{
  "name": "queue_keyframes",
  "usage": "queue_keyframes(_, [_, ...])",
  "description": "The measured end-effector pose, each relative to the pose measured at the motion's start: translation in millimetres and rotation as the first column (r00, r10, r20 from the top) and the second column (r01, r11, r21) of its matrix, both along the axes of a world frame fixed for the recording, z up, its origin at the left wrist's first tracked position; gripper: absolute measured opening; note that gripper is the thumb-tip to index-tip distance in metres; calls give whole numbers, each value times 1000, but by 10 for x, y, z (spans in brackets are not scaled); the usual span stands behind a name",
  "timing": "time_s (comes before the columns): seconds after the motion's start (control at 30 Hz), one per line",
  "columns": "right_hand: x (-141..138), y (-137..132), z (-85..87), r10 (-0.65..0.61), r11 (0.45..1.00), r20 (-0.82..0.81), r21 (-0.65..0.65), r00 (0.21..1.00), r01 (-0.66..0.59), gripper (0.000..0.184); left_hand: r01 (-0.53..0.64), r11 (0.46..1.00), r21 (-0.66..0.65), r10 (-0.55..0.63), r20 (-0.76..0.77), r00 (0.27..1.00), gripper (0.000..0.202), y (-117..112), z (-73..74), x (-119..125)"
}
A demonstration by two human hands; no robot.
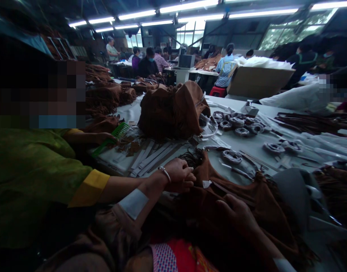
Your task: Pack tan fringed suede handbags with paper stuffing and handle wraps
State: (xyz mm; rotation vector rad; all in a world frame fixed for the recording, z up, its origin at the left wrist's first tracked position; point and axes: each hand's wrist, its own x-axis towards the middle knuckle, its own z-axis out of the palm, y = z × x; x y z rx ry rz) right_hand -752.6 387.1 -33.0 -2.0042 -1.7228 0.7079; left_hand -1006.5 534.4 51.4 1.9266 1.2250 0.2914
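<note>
The brown bag [218, 177] lies in front of me at the near edge of the bench [239, 143], slumped and partly in shadow, with a small white tag [206, 184] on its upper side. My left hand [177, 170] is at the bag's left side, fingers curled and bunched toward the cloth; I cannot tell whether they pinch anything. A silver bangle [165, 174] circles that wrist, and a white patch [133, 203] covers part of the forearm. My right hand [238, 213] is closed on the front of the bag, thumb and fingers pinching the cloth.

A co-worker in a green top with a yellow cuff [90, 187] sits at my left. One arm passes beneath mine, bringing that hand [187, 184] just under my left hand, by the bag. The co-worker's other hand [105, 138] is at a green comb [120, 130] toward the bench's left edge.

Pale strips [156, 156] lie between the comb and my bag. Farther back stands a bulky brown bundle [167, 113], with wrapped coils [241, 131] to its right. Past the far edge I see a cardboard box [258, 81] heaped with white sheets [264, 63] and a red stool [218, 91].
</note>
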Motion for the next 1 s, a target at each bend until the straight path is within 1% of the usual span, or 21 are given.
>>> queue_keyframes(0.07, [6,4,-5,2,1000,-1,-17,1000,-2,44,20,999,35,-18,-47,999,41,60,-29,-81])
queue_keyframes(0.13, [7,12,-4,13,999,11,-39,1000,-13,44,31,997,64,-23,-115,993,41,137,-51,-259])
queue_keyframes(0.2, [7,17,-1,22,999,12,-49,1000,-22,44,32,996,80,-13,-228,974,40,205,-48,-474])
queue_keyframes(0.27, [8,12,-1,22,999,5,-50,1000,-22,43,24,988,149,30,-349,937,34,235,-26,-638])
queue_keyframes(0.3, [9,5,-5,20,999,-3,-46,1000,-20,43,29,978,205,51,-372,927,29,229,-18,-676])
queue_keyframes(0.33, [12,-4,-13,18,999,-13,-36,1000,-19,43,37,966,257,59,-356,932,26,209,-21,-677])
queue_keyframes(0.37, [15,-14,-24,14,1000,-22,-18,1000,-14,43,38,958,284,53,-305,951,25,176,-38,-641])
queue_keyframes(0.4, [20,-24,-38,11,1000,-35,4,999,-11,44,32,961,276,34,-231,972,25,133,-73,-572])
queue_keyframes(0.43, [24,-34,-52,11,1000,-51,29,999,-9,44,26,972,232,10,-152,988,27,83,-123,-479])
queue_keyframes(0.5, [31,-50,-76,11,997,-75,81,997,-5,45,22,996,81,-20,-24,1000,32,-19,-253,-261])
queue_keyframes(0.57, [29,-60,-85,13,994,-78,112,997,-5,45,30,999,-38,-28,53,998,36,-92,-374,-70])
queue_keyframes(0.63, [18,-64,-80,14,993,-64,119,998,-6,44,51,995,-87,-44,81,996,36,-109,-434,49])
queue_keyframes(0.67, [12,-64,-75,14,993,-53,116,998,-8,44,66,993,-98,-60,68,996,34,-96,-436,81])
queue_keyframes(0.73, [2,-63,-71,15,994,-36,105,999,-11,44,105,987,-126,-105,10,994,28,-35,-393,110])
queue_keyframes(0.8, [-1,-62,-75,21,995,-25,93,999,-18,44,138,972,-190,-144,-18,989,29,39,-326,120])
queue_keyframes(0.87, [-2,-63,-83,20,996,-21,88,1000,-18,43,146,947,-286,-143,31,989,37,91,-280,134])
queue_keyframes(0.93, [-3,-65,-87,16,995,-14,102,1000,-14,42,134,917,-376,-95,120,988,47,107,-270,151])
queue_keyframes(1.0, [-7,-67,-86,8,992,-3,124,1000,-8,42,113,900,-421,-39,182,983,50,87,-274,160])
